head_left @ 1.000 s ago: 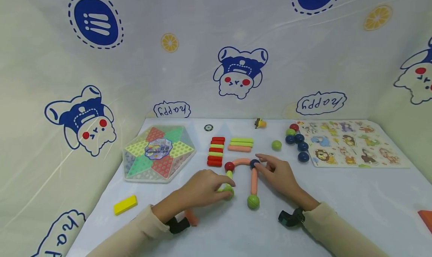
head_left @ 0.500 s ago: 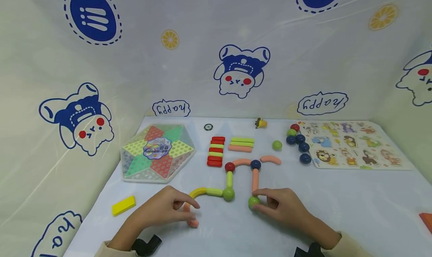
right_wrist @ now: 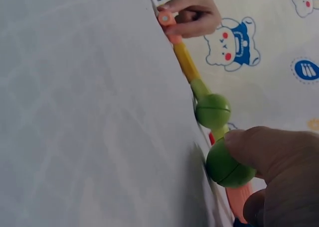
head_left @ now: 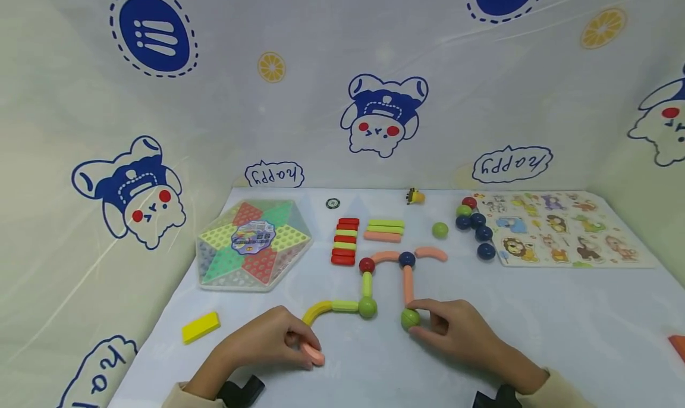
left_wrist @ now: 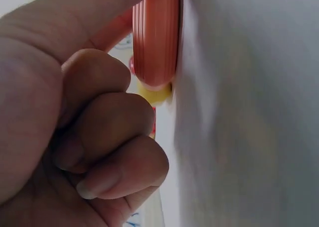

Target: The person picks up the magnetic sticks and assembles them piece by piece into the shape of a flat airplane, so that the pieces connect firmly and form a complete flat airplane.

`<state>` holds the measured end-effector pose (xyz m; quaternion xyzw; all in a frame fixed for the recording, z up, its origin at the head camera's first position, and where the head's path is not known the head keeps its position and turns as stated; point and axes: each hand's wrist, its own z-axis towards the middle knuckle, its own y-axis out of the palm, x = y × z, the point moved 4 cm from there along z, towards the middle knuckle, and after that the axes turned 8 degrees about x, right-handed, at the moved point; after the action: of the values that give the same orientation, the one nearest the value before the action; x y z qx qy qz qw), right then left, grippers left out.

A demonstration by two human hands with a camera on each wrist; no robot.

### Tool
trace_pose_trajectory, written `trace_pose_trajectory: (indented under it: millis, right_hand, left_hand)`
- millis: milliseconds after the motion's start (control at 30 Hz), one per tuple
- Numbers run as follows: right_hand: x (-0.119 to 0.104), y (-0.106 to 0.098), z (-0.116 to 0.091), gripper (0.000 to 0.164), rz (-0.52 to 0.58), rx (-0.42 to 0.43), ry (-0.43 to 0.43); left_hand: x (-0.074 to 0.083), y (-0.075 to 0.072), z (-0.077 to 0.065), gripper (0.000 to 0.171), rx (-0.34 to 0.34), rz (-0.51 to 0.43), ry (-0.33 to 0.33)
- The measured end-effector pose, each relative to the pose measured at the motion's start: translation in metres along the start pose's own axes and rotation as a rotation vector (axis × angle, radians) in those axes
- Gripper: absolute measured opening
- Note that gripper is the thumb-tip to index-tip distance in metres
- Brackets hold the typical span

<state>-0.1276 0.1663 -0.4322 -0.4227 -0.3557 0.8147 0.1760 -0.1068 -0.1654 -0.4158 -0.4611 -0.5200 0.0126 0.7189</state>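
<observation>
My left hand [head_left: 275, 339] pinches a curved salmon rod [left_wrist: 155, 43] between thumb and index finger, low over the white table. Its other fingers are curled. My right hand [head_left: 455, 330] grips a green ball [head_left: 410, 319] by thumb and fingertip at the near end of a straight salmon rod [head_left: 408, 284]. That rod runs up to a dark blue ball [head_left: 407, 259], which has curved salmon rods on both sides. Left of it, a red ball [head_left: 366, 264] leads down a light green rod to another green ball [head_left: 367, 307]. From there a light green rod [head_left: 345, 306] and a yellow curved rod [head_left: 317, 311] reach toward my left hand.
A hexagonal checkers box [head_left: 254, 247] lies at left, a yellow block [head_left: 200, 328] below it. Red and green rods [head_left: 344, 241] sit in a stack behind the chain, near more rods [head_left: 384, 229]. Several balls [head_left: 484, 234] line an animal puzzle board [head_left: 567, 229] at right.
My left hand has moved from the middle green ball to the salmon rod at the chain's left end. My right hand has come down from the blue ball to the near green ball.
</observation>
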Motion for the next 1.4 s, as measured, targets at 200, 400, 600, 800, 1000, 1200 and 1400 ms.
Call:
trace_pose_trajectory:
  millis: [200, 400, 600, 800, 1000, 1200, 1400]
  right_hand:
    - [0.006, -0.007, -0.004, 0.034, 0.022, -0.006, 0.015]
    - [0.009, -0.008, -0.004, 0.033, 0.050, -0.002, 0.003]
    - [0.009, -0.009, -0.004, 0.033, 0.078, 0.009, -0.019]
    - [0.009, -0.008, -0.003, 0.033, 0.100, 0.011, -0.018]
    - [0.010, -0.007, -0.003, 0.033, 0.103, 0.008, 0.009]
    - [0.009, -0.008, -0.001, 0.034, 0.117, 0.031, 0.021]
    - [0.008, -0.022, 0.023, 0.028, 0.043, 0.082, 0.085]
  left_hand:
    - [0.003, 0.003, 0.002, 0.018, 0.001, -0.004, 0.002]
    - [0.002, 0.003, 0.002, 0.019, -0.005, -0.016, -0.010]
    - [0.006, 0.004, 0.001, 0.024, -0.018, -0.052, -0.013]
    - [0.007, 0.005, 0.002, 0.022, -0.026, -0.061, -0.015]
    - [0.008, 0.006, 0.003, 0.023, -0.035, -0.074, -0.021]
    - [0.010, 0.002, 0.004, 0.025, -0.019, -0.058, -0.013]
    - [0.027, -0.013, 0.027, 0.020, 0.102, 0.147, -0.039]
